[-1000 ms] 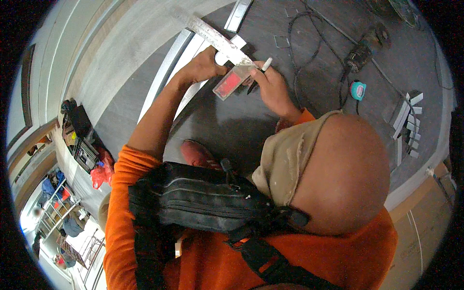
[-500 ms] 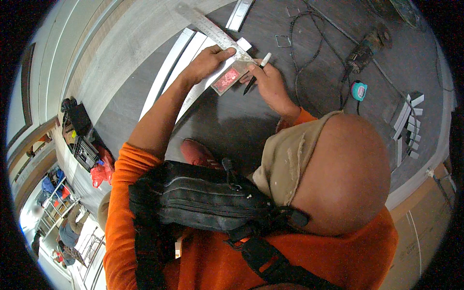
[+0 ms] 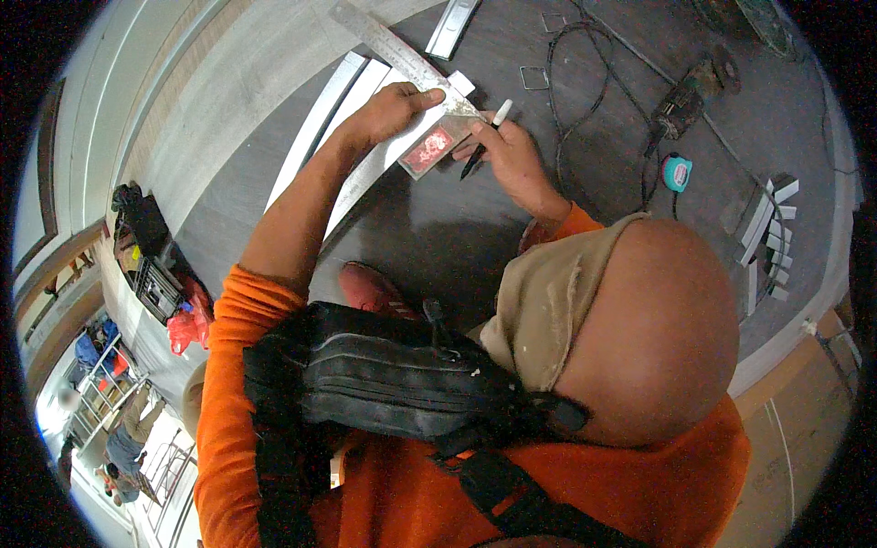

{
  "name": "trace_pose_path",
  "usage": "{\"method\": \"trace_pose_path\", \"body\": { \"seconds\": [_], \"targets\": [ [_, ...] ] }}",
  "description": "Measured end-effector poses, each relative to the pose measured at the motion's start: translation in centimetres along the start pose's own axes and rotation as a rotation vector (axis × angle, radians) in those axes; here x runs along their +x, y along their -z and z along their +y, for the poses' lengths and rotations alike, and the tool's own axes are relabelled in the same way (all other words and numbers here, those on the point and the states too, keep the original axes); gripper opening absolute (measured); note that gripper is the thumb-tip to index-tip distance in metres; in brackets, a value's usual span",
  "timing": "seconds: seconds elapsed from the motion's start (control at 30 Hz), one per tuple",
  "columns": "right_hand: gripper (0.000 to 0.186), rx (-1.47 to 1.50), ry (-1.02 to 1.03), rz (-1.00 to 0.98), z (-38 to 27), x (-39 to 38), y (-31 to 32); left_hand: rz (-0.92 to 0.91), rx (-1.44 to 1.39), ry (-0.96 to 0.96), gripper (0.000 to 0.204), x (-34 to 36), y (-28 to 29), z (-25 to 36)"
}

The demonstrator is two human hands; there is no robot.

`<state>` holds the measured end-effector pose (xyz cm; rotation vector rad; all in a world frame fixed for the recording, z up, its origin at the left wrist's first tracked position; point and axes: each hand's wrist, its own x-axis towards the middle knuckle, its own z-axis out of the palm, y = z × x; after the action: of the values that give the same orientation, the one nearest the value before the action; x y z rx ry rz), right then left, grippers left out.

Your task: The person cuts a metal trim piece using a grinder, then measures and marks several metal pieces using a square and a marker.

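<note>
A white metal profile [image 3: 352, 196] slants up from my knee area, with a second white strip [image 3: 317, 128] alongside it. Across the profile lies a steel try square [image 3: 388, 41]; its stock has a red, worn panel. My left hand [image 3: 391, 114] is closed around the profile, its thumb pressing on the square's blade. My right hand [image 3: 516, 160] grips a black marker pen [image 3: 471, 164] with a white end, and its thumb and fingers also touch the corner of the square. The fingers under the profile are hidden.
On the dark floor to the right lie a corded angle grinder [image 3: 685, 102], a teal tape measure [image 3: 676, 172] and several white offcuts [image 3: 779, 242]. A short metal channel [image 3: 451, 29] lies ahead. Red bags [image 3: 189, 320] and a black toolbox [image 3: 155, 285] stand at the left; another person [image 3: 128, 443] is beyond.
Both hands keep their hold on the profile, square and marker, with hardly any shift. The distant person at lower left has bent lower.
</note>
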<state>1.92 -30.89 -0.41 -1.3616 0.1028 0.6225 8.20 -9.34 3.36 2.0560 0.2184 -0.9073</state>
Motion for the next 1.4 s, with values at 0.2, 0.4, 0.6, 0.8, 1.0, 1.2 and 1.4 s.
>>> {"method": "trace_pose_path", "body": {
  "seconds": [0.2,0.4,0.6,0.8,1.0,1.2,1.4],
  "targets": [
    [0.038,-0.419,0.205,0.4,-3.2,-1.0,2.2,-0.004,0.016,-0.046,0.064,-0.2,0.5,0.2],
    [0.026,-0.478,0.448,0.29,-7.6,-0.3,1.4,0.024,0.087,-0.039,0.069,0.6,0.2,-1.4],
    [0.019,-0.517,0.408,0.171,-7.2,1.2,1.6,0.019,0.13,-0.097,0.07,0.9,-0.2,-0.9],
    [0.02,-0.519,0.485,0.162,-7.0,0.6,2.4,-0.002,0.125,-0.051,0.073,0.7,0.1,-0.8],
    [0.032,-0.722,0.117,0.298,-7.3,-1.4,4.0,0.002,0.096,-0.041,0.075,0.1,0.1,-0.3],
    [0.036,-0.423,0.076,0.114,2.1,0.4,2.4,0.015,0.075,-0.206,0.067,-0.3,-0.1,-0.8],
    [0.034,-0.494,0.285,0.399,2.0,-0.7,5.0,0.349,0.402,-0.311,0.064,-2.3,-1.3,1.1]
  ]
}}
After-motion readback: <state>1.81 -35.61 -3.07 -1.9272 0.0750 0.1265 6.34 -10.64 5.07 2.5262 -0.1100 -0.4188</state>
